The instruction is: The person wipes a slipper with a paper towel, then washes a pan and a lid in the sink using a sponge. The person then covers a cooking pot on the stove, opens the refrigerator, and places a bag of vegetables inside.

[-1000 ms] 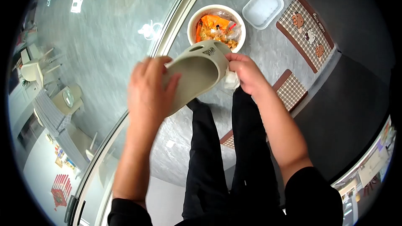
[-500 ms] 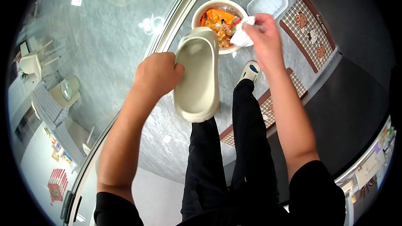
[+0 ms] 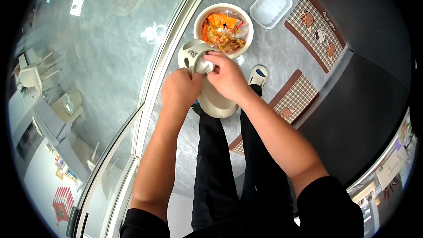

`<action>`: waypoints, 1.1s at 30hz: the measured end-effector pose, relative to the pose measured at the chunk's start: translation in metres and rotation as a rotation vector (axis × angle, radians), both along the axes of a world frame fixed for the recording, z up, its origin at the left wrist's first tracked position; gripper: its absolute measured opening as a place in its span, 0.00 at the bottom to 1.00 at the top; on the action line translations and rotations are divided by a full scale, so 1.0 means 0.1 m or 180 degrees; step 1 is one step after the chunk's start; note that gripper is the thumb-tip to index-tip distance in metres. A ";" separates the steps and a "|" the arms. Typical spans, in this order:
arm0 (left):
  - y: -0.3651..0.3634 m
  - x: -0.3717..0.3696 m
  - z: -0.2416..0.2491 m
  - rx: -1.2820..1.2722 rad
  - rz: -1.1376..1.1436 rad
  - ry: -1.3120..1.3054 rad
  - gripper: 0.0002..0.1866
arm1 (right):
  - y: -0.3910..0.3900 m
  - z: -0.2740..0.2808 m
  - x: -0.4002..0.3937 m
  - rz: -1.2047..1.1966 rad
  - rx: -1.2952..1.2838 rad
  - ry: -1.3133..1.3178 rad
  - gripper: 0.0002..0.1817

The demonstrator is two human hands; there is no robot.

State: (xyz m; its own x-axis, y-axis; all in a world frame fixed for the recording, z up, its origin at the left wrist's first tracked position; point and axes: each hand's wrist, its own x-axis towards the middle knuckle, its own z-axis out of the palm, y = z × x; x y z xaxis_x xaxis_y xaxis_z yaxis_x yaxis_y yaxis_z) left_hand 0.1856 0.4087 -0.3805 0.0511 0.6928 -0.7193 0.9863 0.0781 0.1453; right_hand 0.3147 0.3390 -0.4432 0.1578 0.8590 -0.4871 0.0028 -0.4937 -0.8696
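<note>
A cream clog point(image 3: 219, 102) hangs in front of me, its toe pointing away and its inside facing up. My left hand point(image 3: 181, 87) is closed on the clog's left side edge. My right hand point(image 3: 225, 75) is closed around a crumpled white tissue point(image 3: 204, 65) and presses it at the opening near the toe strap. The fingertips of both hands are close together there. Just beyond the toe stands a white round bin point(image 3: 249, 35) holding orange packaging and food scraps.
A clear plastic tray point(image 3: 270, 7) lies on the grey floor right of the bin. Checked mats point(image 3: 316, 33) run along a dark cabinet. The other clog point(image 3: 258, 75) is on my right foot. A glass sliding door frame point(image 3: 164, 53) stands at left.
My right hand has brought the tissue from beside the bin onto the clog. The clog has tilted and shifted slightly, so its toe strap now shows.
</note>
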 end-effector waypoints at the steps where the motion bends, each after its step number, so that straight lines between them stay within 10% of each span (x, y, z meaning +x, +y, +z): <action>1: -0.04 0.04 0.01 0.0072 0.0033 -0.0056 0.21 | 0.03 -0.05 -0.09 0.0131 0.0544 -0.0575 0.20; 10: -0.26 0.02 -0.11 0.0567 -0.0381 -0.0511 0.15 | 0.30 -0.41 -0.12 0.2011 0.0126 -0.1629 0.15; 16: -0.31 -0.05 -0.18 0.1177 -0.0565 -0.1056 0.12 | 0.32 -0.36 -0.12 0.1025 0.0764 -0.0682 0.12; 33: -0.41 -0.55 -0.26 0.1271 -0.0342 -0.1304 0.13 | 0.14 0.06 0.29 0.2433 0.0871 -0.0325 0.08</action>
